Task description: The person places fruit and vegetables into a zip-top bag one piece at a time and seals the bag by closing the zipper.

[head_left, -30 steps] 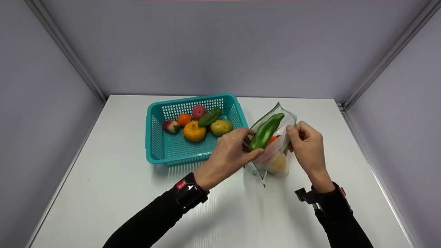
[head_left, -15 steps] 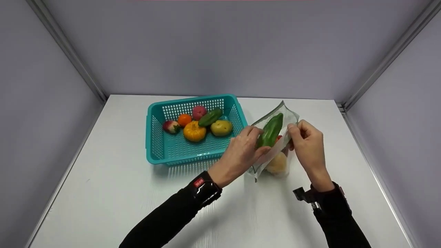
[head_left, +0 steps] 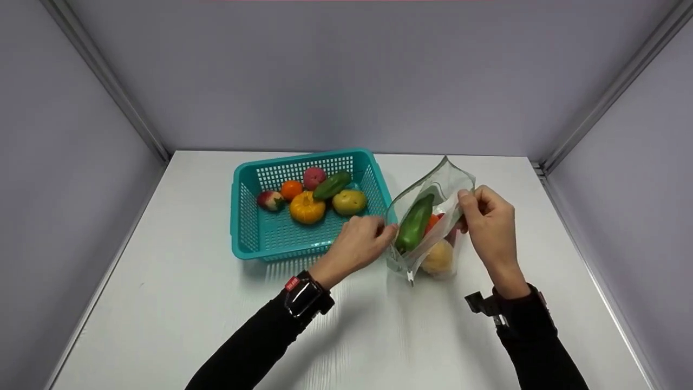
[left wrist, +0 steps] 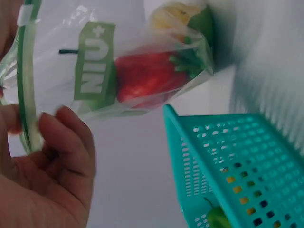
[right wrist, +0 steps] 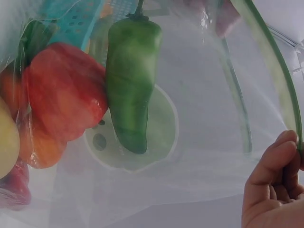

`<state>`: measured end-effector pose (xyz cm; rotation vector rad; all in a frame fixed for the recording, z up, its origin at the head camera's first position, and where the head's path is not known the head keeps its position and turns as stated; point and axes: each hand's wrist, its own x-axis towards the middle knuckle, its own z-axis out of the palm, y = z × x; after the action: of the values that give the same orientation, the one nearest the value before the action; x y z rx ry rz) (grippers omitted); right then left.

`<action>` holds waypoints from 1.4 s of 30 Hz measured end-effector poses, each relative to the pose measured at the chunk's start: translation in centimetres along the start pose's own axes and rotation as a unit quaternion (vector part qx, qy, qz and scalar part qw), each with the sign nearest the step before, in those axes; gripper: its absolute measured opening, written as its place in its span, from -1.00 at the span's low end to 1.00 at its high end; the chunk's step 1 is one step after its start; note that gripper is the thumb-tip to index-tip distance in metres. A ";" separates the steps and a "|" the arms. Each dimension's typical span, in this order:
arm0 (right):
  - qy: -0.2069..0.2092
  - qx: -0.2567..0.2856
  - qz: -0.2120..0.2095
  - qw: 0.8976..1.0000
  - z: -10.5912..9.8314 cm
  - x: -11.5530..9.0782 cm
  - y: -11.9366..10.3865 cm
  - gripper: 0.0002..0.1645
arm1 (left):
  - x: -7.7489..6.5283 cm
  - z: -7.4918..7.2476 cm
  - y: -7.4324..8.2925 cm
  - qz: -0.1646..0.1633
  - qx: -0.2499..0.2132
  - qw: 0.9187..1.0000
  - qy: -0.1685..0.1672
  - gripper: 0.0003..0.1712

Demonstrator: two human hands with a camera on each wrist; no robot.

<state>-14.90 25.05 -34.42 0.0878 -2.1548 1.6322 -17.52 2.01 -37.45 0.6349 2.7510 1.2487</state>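
Note:
A clear zip bag (head_left: 453, 177) with a green zip rim stands with its mouth spread. My left hand (head_left: 354, 245) pinches the rim's left side, and my right hand (head_left: 491, 230) pinches the right side. Inside, a long green pepper (head_left: 414, 224) leans near the mouth. Seen through the plastic in the right wrist view are a red pepper-like piece (right wrist: 66, 90) and an orange piece (right wrist: 45, 147). A pale yellow round piece (head_left: 437, 257) lies low in the bag. The fingers (left wrist: 66, 142) curl at the zip in the left wrist view.
Left of the bag, close by, stands a teal basket (head_left: 246, 250). It holds a small orange pumpkin (head_left: 307, 208), a cucumber-like green piece (head_left: 332, 185), a yellow potato-like piece (head_left: 349, 202), an orange fruit (head_left: 292, 189) and others. Grey walls surround the white table (head_left: 178, 325).
My left hand has let go of the green pepper, which has dropped lower into the bag. That hand has drawn back left to the rim; my right hand has barely moved.

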 end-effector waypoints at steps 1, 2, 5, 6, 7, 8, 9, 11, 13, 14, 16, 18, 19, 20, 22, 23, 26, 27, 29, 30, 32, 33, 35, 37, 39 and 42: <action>-0.001 -0.003 0.002 1.000 0.0 -0.1 0.0 -0.55 | 0.1 0.1 0.1 0.002 -0.010 1.000 -0.005 -0.54; -0.002 -0.005 0.004 1.000 0.1 -0.2 0.0 -0.56 | 0.2 0.1 0.2 0.007 -0.019 1.000 -0.003 -0.53; -0.015 -0.026 0.010 1.000 0.1 -0.8 0.0 -0.57 | 0.6 0.2 0.8 0.021 -0.042 0.999 0.022 -0.54; -0.021 -0.038 0.011 0.999 0.1 -1.0 0.0 -0.57 | 0.7 0.2 1.0 0.024 -0.046 0.998 0.030 -0.54; -0.026 -0.052 0.012 0.998 0.0 -1.3 0.1 -0.57 | 0.8 0.2 1.2 0.027 -0.049 0.998 0.039 -0.54; -0.031 -0.066 0.012 0.997 0.0 -1.5 0.1 -0.57 | 0.9 0.2 1.3 0.030 -0.053 0.997 0.047 -0.54; -0.036 -0.081 0.013 0.996 -0.1 -1.6 0.1 -0.56 | 1.1 0.1 1.5 0.033 -0.056 0.996 0.056 -0.54; -0.047 -0.106 0.016 0.993 -0.3 -1.8 0.2 -0.54 | 1.4 0.1 1.8 0.040 -0.063 0.995 0.072 -0.54; -0.060 -0.116 0.025 0.991 -0.5 -1.8 0.1 -0.53 | 1.8 0.1 2.1 0.046 -0.074 0.992 0.087 -0.54; -0.067 -0.117 0.030 0.990 -0.6 -1.8 0.0 -0.52 | 2.0 0.1 2.3 0.050 -0.080 0.991 0.091 -0.54; -0.075 -0.108 0.041 0.990 -0.9 -1.5 -0.3 -0.52 | 2.5 0.0 2.8 0.052 -0.094 0.990 0.096 -0.54; -0.067 -0.082 0.053 0.993 -1.2 -1.0 -0.6 -0.51 | 3.2 -0.2 3.4 0.050 -0.112 0.988 0.094 -0.54; -0.055 -0.063 0.059 0.995 -1.4 -0.7 -0.7 -0.50 | 3.5 -0.3 3.7 0.049 -0.119 0.987 0.092 -0.53; -0.039 -0.040 0.065 0.996 -1.5 -0.2 -0.8 -0.50 | 4.0 -0.5 4.1 0.046 -0.126 0.987 0.090 -0.53; -0.003 0.011 0.071 0.997 -1.9 0.7 -0.9 -0.49 | 4.9 -0.9 4.8 0.042 -0.140 0.986 0.085 -0.52; 0.015 0.036 0.072 0.997 -2.0 1.2 -1.0 -0.48 | 5.4 -1.1 5.1 0.039 -0.148 0.985 0.081 -0.52; 0.058 0.091 0.073 0.991 -2.5 2.3 -1.0 -0.48 | 6.8 -1.7 6.1 0.022 -0.161 0.984 0.075 -0.50; 0.068 0.103 0.072 0.990 -2.7 2.5 -1.1 -0.47 | 7.2 -1.8 6.4 0.018 -0.166 0.983 0.075 -0.50; 0.088 0.122 0.069 0.986 -2.9 2.7 -1.1 -0.47 | 7.8 -2.0 6.9 0.009 -0.174 0.982 0.079 -0.50; 0.097 0.126 0.066 0.985 -3.0 2.7 -1.1 -0.47 | 8.0 -2.1 7.0 0.007 -0.177 0.981 0.083 -0.51; 0.103 0.127 0.057 0.985 -3.2 2.4 -1.1 -0.48 | 8.1 -2.1 7.1 0.010 -0.183 0.979 0.087 -0.50; 0.101 0.124 0.052 0.986 -3.3 2.2 -1.1 -0.48 | 8.1 -2.1 7.1 0.011 -0.186 0.979 0.087 -0.51; 0.084 0.099 0.045 0.991 -3.5 1.7 -1.1 -0.49 | 7.8 -1.9 6.9 0.013 -0.187 0.979 0.077 -0.52; 0.053 0.056 0.045 0.996 -4.0 1.3 -1.1 -0.50 | 7.3 -1.7 6.6 0.016 -0.186 0.980 0.064 -0.52; 0.026 0.014 0.054 0.998 -4.5 0.8 -1.2 -0.50 | 6.9 -1.5 6.3 0.021 -0.182 0.982 0.053 -0.52; 0.015 -0.030 0.072 0.997 -5.4 0.5 -1.1 -0.48 | 6.3 -1.3 6.1 0.025 -0.186 0.982 0.036 -0.54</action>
<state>-13.44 29.84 -32.06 -0.1119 -2.2314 1.6327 -21.50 7.10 -31.35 0.6344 2.4633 1.7668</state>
